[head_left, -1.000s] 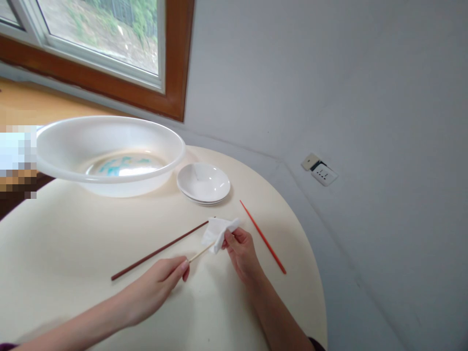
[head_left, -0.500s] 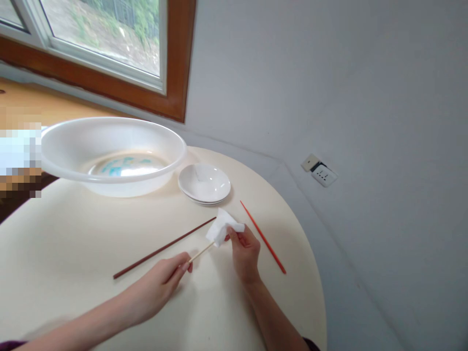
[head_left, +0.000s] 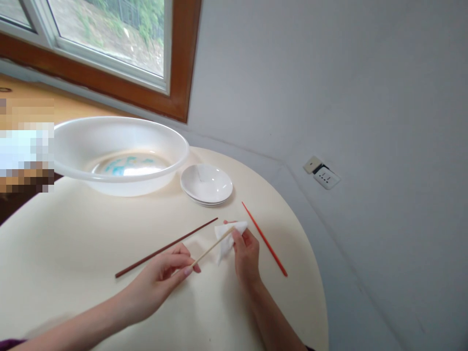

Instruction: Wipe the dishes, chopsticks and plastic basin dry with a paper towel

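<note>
My left hand (head_left: 163, 275) pinches the near end of a pale wooden chopstick (head_left: 212, 248) that slants up to the right. My right hand (head_left: 245, 253) grips a crumpled white tissue (head_left: 226, 236) folded around the chopstick's far end. Just left of the tissue a dark brown chopstick (head_left: 166, 248) lies flat on the cream round table (head_left: 73, 253). A red chopstick (head_left: 263, 238) rests on the table to the right of my right hand.
A large translucent white basin (head_left: 120, 156) stands at the back left of the table. Beside it sit stacked white shallow bowls (head_left: 206, 184). The table's curved edge (head_left: 314, 273) runs close to the grey wall, which carries a socket (head_left: 325, 176). A wood-framed window (head_left: 109, 53) is behind.
The tissue has slid toward the chopstick's far end, baring more of the pale stick. My right hand dropped slightly and my left hand shifted a little to the right.
</note>
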Demonstrator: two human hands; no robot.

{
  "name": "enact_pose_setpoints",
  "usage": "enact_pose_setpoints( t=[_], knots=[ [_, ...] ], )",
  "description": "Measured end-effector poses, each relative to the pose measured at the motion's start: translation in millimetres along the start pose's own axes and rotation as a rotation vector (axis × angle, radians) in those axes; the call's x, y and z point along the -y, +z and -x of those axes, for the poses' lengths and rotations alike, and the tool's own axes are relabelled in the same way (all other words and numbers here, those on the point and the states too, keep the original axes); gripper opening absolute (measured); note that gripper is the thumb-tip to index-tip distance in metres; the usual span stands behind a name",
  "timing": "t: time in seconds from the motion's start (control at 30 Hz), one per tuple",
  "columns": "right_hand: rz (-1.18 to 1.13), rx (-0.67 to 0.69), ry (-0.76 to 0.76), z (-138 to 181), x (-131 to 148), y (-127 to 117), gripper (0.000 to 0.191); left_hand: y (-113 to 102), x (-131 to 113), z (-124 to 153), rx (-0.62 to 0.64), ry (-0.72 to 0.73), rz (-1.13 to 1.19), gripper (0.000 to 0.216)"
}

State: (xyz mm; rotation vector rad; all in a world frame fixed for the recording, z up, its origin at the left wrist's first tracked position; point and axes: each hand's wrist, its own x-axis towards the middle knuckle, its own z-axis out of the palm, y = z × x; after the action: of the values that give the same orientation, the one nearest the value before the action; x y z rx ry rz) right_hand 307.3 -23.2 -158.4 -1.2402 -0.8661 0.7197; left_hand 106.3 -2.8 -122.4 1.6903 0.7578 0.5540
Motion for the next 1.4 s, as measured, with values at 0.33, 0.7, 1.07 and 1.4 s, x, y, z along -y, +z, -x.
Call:
enact_pose_setpoints(
  t=[0.33, 0.7, 1.07, 1.4],
  knots=[
    [0.028, 0.554, 0.194, 23, 26, 20, 0.014, 0, 8, -3, -0.212, -0.040, 0.049, 0.036],
    [0.497, 0.592, -0.192, 19, 16, 15, 0.018, -1, 4, 0, -0.238, -0.051, 0.072, 0.032],
    [0.743, 0.183, -0.382, -14, -9, -14, 0.016, -13, -5, -3, -0.445, -0.036, 0.072, 0.027],
    [0.932, 0.270, -0.441, -13, -9, -14, 0.017, -10, 2, 3, -0.539, 0.241, -0.214, 0.014]
  ],
)
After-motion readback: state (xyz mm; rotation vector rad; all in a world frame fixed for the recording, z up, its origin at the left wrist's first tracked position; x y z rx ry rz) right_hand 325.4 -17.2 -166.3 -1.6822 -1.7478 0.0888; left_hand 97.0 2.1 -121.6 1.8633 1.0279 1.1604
